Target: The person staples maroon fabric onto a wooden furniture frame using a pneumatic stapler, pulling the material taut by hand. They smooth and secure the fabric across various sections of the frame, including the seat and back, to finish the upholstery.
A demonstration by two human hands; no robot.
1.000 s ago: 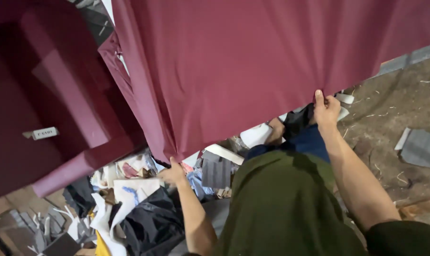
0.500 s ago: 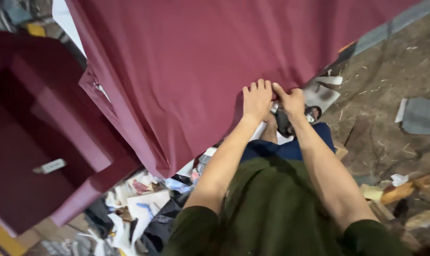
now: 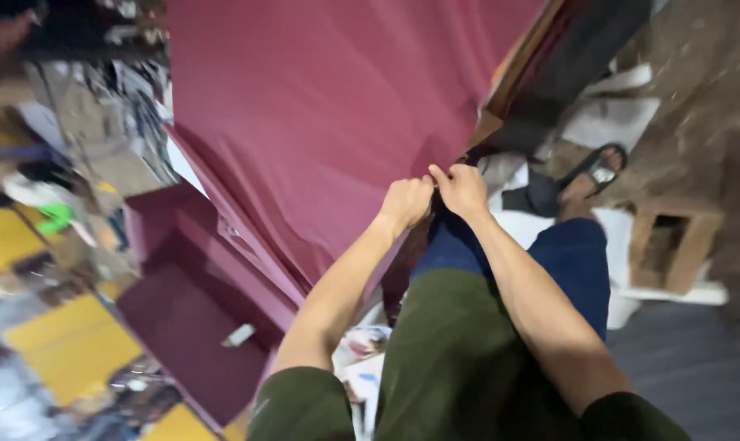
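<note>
1. Head view: left hand [image 3: 405,202] and right hand [image 3: 461,190] sit side by side, knuckles nearly touching, both closed, pinching the lower edge of the maroon cloth [image 3: 337,114].
2. Cloth spreads up and to the left from the hands; its gripped edge runs roughly left-right. Both hands equally near.
3. Sandal [image 3: 592,170] on the floor to the right, apart.
4. Hidden: fingertips tucked under the fold; left bkgd blurred; wooden frame [image 3: 509,69] partly covered.

Small white rect. label [image 3: 238,335] on dark-maroon garment, near its lower-right edge. No other packages, signs or screens clear enough to tell.
</note>
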